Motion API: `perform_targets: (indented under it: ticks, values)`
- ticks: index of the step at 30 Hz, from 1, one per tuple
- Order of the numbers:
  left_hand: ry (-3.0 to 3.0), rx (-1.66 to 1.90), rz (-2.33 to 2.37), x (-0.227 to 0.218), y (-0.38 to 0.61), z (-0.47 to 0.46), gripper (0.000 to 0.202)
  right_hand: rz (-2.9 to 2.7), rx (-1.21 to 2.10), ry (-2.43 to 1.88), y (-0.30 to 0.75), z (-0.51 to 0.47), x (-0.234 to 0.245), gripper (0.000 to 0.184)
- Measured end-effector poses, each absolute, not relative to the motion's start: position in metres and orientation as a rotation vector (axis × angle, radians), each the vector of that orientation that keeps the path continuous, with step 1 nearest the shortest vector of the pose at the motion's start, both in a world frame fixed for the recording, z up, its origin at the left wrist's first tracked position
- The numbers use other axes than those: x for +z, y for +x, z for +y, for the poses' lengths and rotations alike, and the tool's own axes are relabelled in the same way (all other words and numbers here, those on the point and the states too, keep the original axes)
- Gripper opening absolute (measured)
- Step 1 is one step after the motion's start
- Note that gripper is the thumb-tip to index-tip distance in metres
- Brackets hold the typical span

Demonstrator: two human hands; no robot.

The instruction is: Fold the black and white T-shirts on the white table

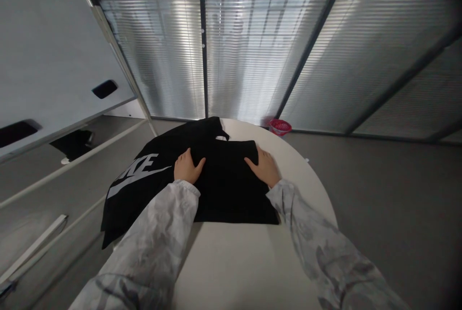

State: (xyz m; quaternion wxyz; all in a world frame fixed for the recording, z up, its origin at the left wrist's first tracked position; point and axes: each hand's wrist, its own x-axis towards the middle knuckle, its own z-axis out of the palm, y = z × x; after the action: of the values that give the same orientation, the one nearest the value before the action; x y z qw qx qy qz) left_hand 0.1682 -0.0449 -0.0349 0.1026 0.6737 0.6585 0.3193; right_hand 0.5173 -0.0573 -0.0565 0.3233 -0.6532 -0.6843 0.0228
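A black garment (pixel 231 194) with a white printed logo lies spread on the white round table (pixel 234 262). Its left part, bearing the logo, slopes down over the table's left edge. My left hand (pixel 187 168) rests flat on the middle of the cloth, thumb and fingers apart. At the garment's right edge lies my right hand (pixel 265 168), its thumb on the fabric and the other fingers stretched along the border. Near the far side, a small gap shows between the cloth and a narrow black flap. What lies under the fabric is hidden.
A pink-red basket (pixel 280 127) stands on the floor beyond the table. Glass partitions with blinds (pixel 245 45) rise behind it. To the left are a white panel (pixel 54 45) and a pale frame rail (pixel 75 161), with a black item (pixel 74 144) behind it.
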Motion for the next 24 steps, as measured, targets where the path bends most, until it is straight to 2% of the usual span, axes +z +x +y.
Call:
perform_targets:
  ticks: [3, 6, 9, 12, 18, 24]
  values:
    - [1.692, 1.068, 1.892, -0.034, 0.158, -0.029, 0.074, -1.681, 0.242, -1.663, 0.517, -0.053, -0.057, 0.071]
    - [1.471, 1.208, 1.806, -0.027, 0.155, -0.016, 0.056, -1.575, 0.437, -1.566, 0.518, -0.048, -0.059, 0.066]
    - [1.572, 1.333, 1.703, -0.015, 0.162, -0.012, 0.042, -1.528, 0.485, -1.462, 0.527, -0.047, -0.058, 0.064]
    - [1.686, 1.399, 1.617, -0.006, 0.183, -0.013, 0.039, -1.489, 0.454, -1.443, 0.550, -0.050, -0.048, 0.064]
    - [1.498, 1.333, 1.479, -0.011, 0.257, -0.003, 0.044, -1.463, 0.277, -1.539, 0.633, -0.044, -0.025, 0.068]
    - [1.656, 1.231, 1.348, -0.020, 0.309, -0.024, 0.065, -1.372, 0.276, -1.864, 0.708, -0.036, -0.036, 0.080]
